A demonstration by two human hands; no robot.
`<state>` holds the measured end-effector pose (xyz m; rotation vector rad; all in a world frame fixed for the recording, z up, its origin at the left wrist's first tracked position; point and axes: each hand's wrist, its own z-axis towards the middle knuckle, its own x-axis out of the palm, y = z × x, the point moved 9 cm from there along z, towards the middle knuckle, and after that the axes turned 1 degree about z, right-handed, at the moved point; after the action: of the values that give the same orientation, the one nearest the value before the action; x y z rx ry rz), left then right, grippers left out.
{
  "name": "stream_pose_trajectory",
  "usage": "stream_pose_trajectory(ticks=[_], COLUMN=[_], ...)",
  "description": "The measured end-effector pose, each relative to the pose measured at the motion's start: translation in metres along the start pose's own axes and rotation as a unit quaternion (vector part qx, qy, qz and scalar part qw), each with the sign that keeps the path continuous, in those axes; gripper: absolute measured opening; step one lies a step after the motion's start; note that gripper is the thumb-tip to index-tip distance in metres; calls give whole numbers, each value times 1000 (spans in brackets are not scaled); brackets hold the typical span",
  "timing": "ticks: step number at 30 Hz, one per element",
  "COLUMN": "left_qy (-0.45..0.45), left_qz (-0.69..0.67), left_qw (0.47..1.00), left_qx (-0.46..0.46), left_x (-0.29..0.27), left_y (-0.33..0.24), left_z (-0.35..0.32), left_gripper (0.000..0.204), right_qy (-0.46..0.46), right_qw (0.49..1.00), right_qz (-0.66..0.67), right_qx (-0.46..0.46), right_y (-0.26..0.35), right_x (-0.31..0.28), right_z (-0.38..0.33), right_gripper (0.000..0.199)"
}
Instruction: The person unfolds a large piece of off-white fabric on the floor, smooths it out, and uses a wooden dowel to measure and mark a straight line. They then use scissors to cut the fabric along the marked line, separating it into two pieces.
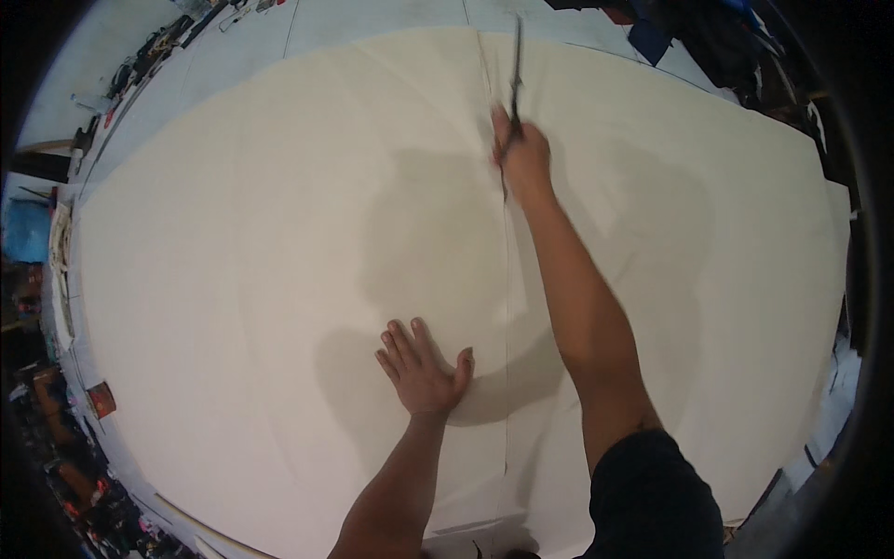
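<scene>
A large cream-coloured sheet, fabric or paper [279, 233], spreads over most of the view. Near its far edge my right hand [524, 154] is closed round dark scissors [518, 70], whose blades point away from me. A long slit [506, 279] runs from near the scissors back toward me, dividing the sheet right of the middle. My left hand [424, 368] lies flat on the sheet, fingers spread, to the left of the slit and nearer to me. It holds nothing. The right fingers are partly blurred.
Beyond the sheet shows a pale table surface [372, 17]. Dark cloth [689, 42] is piled at the far right. At the left edge are a blue bag-like thing [26, 228] and a small red box [101, 400]. Assorted clutter [70, 484] lies at the lower left.
</scene>
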<state>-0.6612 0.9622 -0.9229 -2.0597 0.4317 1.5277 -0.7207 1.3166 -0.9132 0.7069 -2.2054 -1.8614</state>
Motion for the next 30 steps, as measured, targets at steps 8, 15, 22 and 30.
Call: stream_pose_trajectory(ticks=[8,15,22,30], left_qy=[-33,-49,-115,-70], left_qz=[-13,18,52,-75], left_qw=[999,999,990,982], left_qx=[20,12,65,159], left_x=[0,-3,5,-87], left_y=[0,-2,-1,101], left_z=[-5,-11,-24,-127], left_gripper=[91,90,76,61], right_qy=[-163,-224,-276,-261], right_qw=[909,812,821,889], right_qz=[-380,-538,-500,-374], right_qx=[49,1,-19,-30], right_y=[-121,-173,-183,-169], right_x=[-261,-278,-286,-297], right_z=[-450,-583,-598,-620], right_gripper=[57,69,68,66])
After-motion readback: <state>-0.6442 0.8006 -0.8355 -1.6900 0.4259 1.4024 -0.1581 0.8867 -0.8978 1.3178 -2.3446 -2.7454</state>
